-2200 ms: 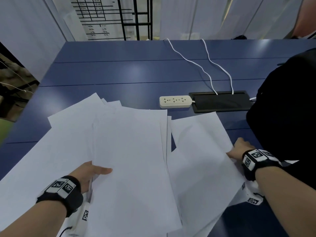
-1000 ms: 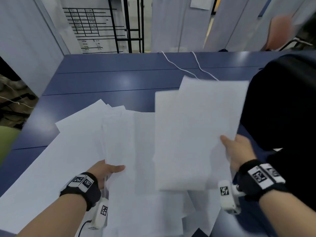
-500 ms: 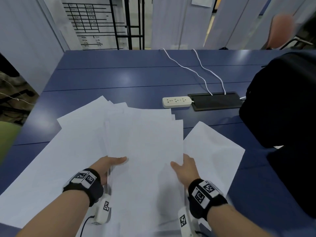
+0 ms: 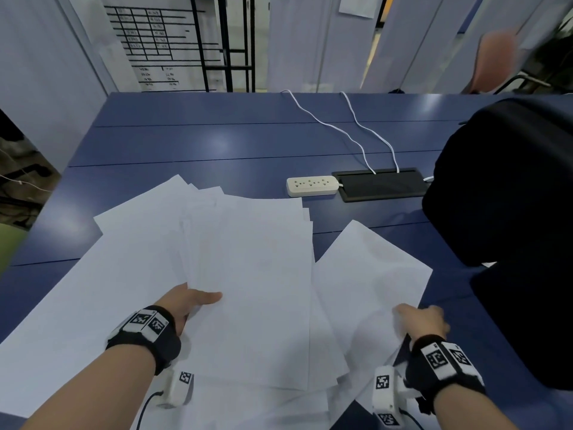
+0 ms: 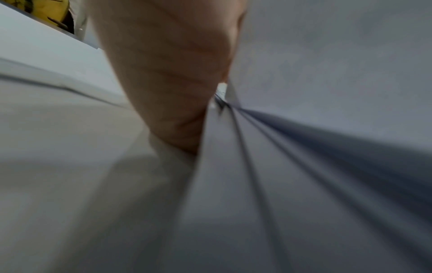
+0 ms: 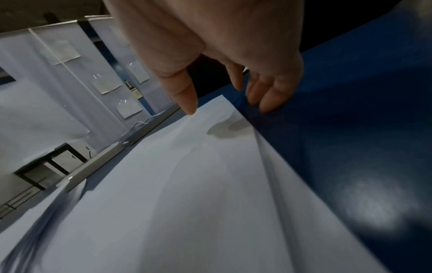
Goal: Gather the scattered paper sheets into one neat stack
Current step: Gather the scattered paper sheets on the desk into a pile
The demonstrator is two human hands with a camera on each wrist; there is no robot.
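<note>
The dark blue bench [image 4: 192, 144] carries a loose spread of white paper sheets [image 4: 254, 274] at its near side, a white power strip [image 4: 312, 186] just beside a black recessed cable tray [image 4: 383, 184], two white cables [image 4: 350, 135] and a black bag [image 4: 508, 193] at right.

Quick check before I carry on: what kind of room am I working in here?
Most likely an office or meeting room. A long blue table carries a white power strip beside a black cable hatch set into its top, a printed chart hangs on the far wall, and white partition panels close it in.
</note>
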